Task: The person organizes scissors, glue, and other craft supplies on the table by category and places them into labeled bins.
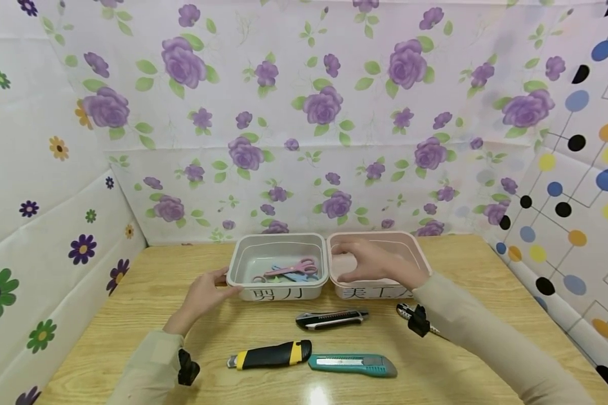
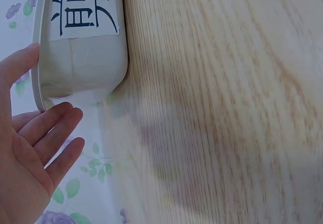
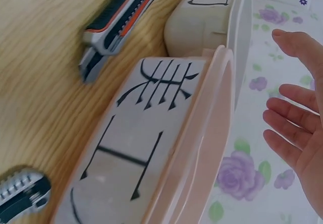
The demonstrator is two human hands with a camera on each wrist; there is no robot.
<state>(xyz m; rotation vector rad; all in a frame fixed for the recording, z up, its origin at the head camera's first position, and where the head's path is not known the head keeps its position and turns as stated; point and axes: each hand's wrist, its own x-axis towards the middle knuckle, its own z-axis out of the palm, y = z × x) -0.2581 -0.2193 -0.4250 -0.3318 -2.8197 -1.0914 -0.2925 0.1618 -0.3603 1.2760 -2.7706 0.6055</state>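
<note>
My left hand is at the front left corner of the pale grey bin. In the left wrist view its thumb touches the rim and its fairly straight fingers lie along the side. Inside that bin are pink scissors and blue scissors, partly overlapping. Over the pink bin hovers my right hand, fingers loosely bent and holding nothing. The right wrist view shows its thumb and fingers apart, beyond the pink rim. No item shows in the visible part of the pink bin.
In front of the bins lies a black and silver utility knife. A yellow and black cutter and a teal cutter lie nearer. A patterned cutter is partly hidden under my right wrist. Flowered cloth hangs behind the table.
</note>
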